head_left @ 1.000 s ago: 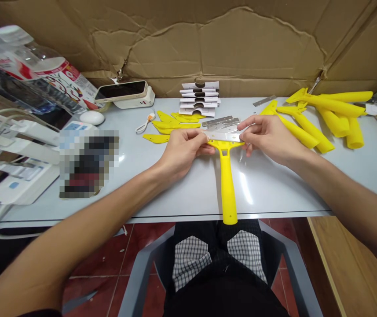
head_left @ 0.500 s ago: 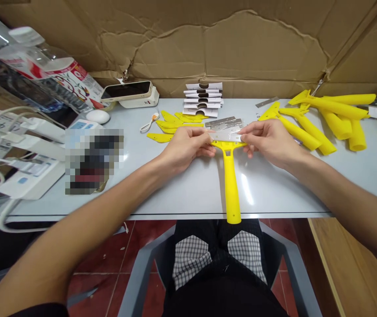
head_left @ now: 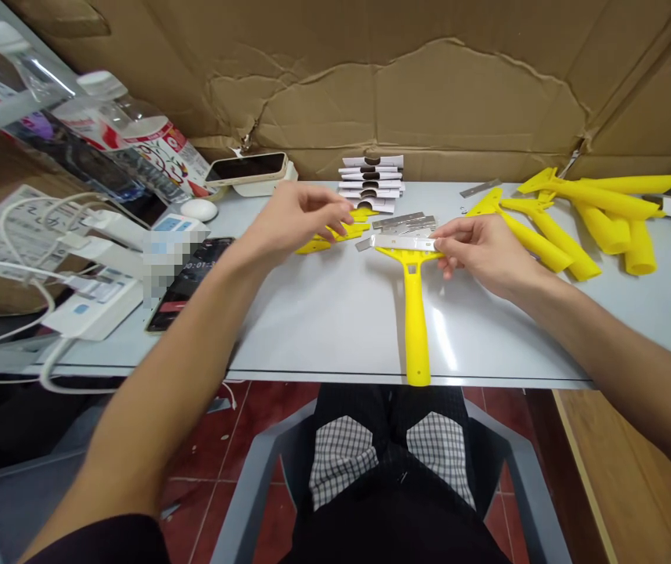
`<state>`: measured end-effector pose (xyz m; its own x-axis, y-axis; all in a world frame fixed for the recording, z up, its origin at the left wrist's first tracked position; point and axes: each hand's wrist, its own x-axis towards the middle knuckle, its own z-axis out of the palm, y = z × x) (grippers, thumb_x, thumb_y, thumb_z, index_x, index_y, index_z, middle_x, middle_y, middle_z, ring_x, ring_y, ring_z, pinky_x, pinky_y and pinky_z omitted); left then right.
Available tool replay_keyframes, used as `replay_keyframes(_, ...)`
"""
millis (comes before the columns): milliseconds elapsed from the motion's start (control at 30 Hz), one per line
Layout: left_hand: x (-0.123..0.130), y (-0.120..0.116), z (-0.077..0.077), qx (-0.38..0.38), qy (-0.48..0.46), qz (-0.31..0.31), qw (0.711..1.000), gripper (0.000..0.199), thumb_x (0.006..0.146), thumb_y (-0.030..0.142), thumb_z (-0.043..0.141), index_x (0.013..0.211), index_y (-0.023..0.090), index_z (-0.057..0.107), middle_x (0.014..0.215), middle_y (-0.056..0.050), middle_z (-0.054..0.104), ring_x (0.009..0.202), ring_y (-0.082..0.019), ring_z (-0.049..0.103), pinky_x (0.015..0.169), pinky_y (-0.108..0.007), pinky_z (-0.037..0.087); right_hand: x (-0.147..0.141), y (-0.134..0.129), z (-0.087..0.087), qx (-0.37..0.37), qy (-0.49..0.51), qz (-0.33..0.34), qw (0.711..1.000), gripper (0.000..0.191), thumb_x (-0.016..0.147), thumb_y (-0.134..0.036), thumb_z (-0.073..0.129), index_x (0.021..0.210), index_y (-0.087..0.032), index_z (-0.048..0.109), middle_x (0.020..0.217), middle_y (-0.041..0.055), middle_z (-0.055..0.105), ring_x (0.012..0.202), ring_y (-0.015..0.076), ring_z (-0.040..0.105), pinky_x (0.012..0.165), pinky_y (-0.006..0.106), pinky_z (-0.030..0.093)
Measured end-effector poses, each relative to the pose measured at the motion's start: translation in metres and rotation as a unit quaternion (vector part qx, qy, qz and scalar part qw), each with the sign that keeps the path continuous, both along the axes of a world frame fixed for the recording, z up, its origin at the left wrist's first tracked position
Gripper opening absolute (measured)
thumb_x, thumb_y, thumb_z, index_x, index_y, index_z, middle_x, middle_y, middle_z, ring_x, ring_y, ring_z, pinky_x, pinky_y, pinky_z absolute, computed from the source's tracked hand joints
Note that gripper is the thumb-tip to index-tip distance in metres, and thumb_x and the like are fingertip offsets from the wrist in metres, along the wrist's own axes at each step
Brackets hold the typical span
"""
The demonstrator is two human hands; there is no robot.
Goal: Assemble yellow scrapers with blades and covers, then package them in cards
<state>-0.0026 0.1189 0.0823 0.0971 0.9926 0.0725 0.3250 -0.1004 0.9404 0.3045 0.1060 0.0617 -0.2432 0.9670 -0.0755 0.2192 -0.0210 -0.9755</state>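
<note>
My right hand (head_left: 476, 249) pinches the right end of a metal blade (head_left: 402, 244) against the wide head of a yellow scraper handle (head_left: 416, 321). The handle points toward me, its tip by the table's front edge. At its left end the blade sticks out past the head. My left hand (head_left: 305, 219) is over some flat yellow pieces (head_left: 315, 246), its fingers apart and curved downward, with nothing visible in them. It partly hides those pieces. Just behind the scraper head lies a pile of loose metal blades (head_left: 409, 222).
Folded white paper sleeves (head_left: 371, 182) are stacked at the back. Several yellow scraper handles (head_left: 593, 200) lie on the right. To the left are a phone on a white box (head_left: 247, 167), another phone (head_left: 191, 278), a power strip (head_left: 97, 301) and bottles (head_left: 159, 153).
My left hand has let go of the blade's left end and moved left over the flat yellow pieces. My right hand still pinches the blade at the scraper head. The view has shifted slightly.
</note>
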Motion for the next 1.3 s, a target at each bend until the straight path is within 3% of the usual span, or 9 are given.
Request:
replay_keyframes(100,0.02,-0.007,-0.011,-0.073,-0.027,-0.089,0.993,0.029,0.08,0.041,0.101,0.087,0.017,0.086,0.088,-0.013,0.085,0.071,-0.022,0.078,0.062,-0.031,0.061,-0.001,-0.001,0.001,-0.002,-0.001,0.006,1.0,0.014,0.093,-0.019,0.092,0.091,-0.023,0.079,0.067,0.0017,0.074,0.054,0.0168,0.07,0.06,0.032,0.061)
replay_keyframes(167,0.03,-0.011,-0.016,-0.097,-0.037,-0.103,0.989,0.026,0.079,0.037,0.102,0.082,0.017,0.086,0.083,-0.015,0.083,0.066,-0.021,0.076,0.059,-0.031,0.061,-0.001,-0.001,0.001,-0.003,-0.002,0.005,1.0,0.014,0.094,-0.019,0.092,0.092,-0.022,0.079,0.066,0.0013,0.074,0.054,0.0165,0.069,0.06,0.031,0.061)
replay_keyframes(333,0.04,-0.016,-0.017,-0.137,-0.076,-0.039,0.987,0.018,0.086,0.02,0.09,0.072,0.013,0.081,0.067,-0.01,0.074,0.056,-0.015,0.067,0.054,-0.026,0.056,-0.004,-0.004,0.001,-0.008,0.004,0.008,1.0,0.012,0.097,-0.021,0.092,0.094,-0.022,0.08,0.066,0.0006,0.074,0.052,0.0155,0.068,0.055,0.029,0.059)
replay_keyframes(467,0.047,-0.017,-0.014,-0.168,-0.078,-0.005,0.983,0.025,0.088,0.006,0.079,0.064,0.013,0.073,0.062,-0.006,0.068,0.053,-0.012,0.064,0.053,-0.023,0.054,-0.008,-0.005,-0.001,-0.036,0.034,0.006,0.999,0.011,0.1,-0.022,0.09,0.093,-0.021,0.081,0.07,0.0024,0.076,0.053,0.0147,0.067,0.054,0.028,0.059)
replay_keyframes(800,0.053,-0.022,-0.013,-0.141,-0.069,0.001,0.988,0.028,0.088,0.002,0.071,0.063,0.014,0.072,0.06,-0.004,0.066,0.051,-0.012,0.062,0.051,-0.023,0.053,-0.012,-0.007,-0.002,-0.124,0.11,-0.021,0.986,0.016,0.091,-0.006,0.089,0.084,-0.018,0.082,0.082,0.0076,0.076,0.065,0.0141,0.066,0.051,0.025,0.059)
replay_keyframes(1033,0.053,-0.021,-0.018,-0.15,-0.063,-0.023,0.986,0.025,0.088,0.005,0.074,0.065,0.015,0.072,0.061,-0.004,0.067,0.051,-0.012,0.064,0.049,-0.023,0.053,-0.011,-0.004,-0.008,-0.106,0.105,-0.029,0.988,0.017,0.092,-0.001,0.083,0.087,-0.017,0.081,0.069,0.004,0.072,0.054,0.0124,0.062,0.052,0.026,0.059)
replay_keyframes(1167,0.038,-0.013,-0.013,-0.15,-0.026,-0.059,0.987,0.015,0.088,0.013,0.079,0.074,0.015,0.077,0.072,-0.008,0.074,0.059,-0.016,0.069,0.054,-0.029,0.057,-0.007,-0.002,-0.013,-0.074,0.096,-0.015,0.993,0.014,0.092,-0.005,0.085,0.088,-0.018,0.082,0.069,0.004,0.073,0.053,0.0128,0.064,0.053,0.027,0.06)
replay_keyframes(1233,0.022,-0.005,-0.007,-0.104,0.01,-0.046,0.993,0.002,0.088,0.017,0.081,0.088,0.015,0.082,0.081,-0.008,0.078,0.065,-0.018,0.071,0.058,-0.031,0.057,-0.005,-0.002,-0.014,-0.065,0.092,-0.01,0.994,0.013,0.092,-0.006,0.085,0.089,-0.018,0.083,0.07,0.0042,0.074,0.053,0.0129,0.065,0.055,0.027,0.061)
replay_keyframes(1300,0.003,0.002,0.002,0.001,0.083,0.004,0.997,0.011,0.088,0.018,0.081,0.098,0.015,0.083,0.084,-0.006,0.078,0.068,-0.016,0.069,0.067,-0.032,0.058,-0.004,-0.002,-0.013,-0.062,0.085,-0.014,0.994,0.014,0.092,-0.005,0.084,0.09,-0.019,0.083,0.071,0.0042,0.075,0.053,0.0125,0.065,0.056,0.026,0.061)
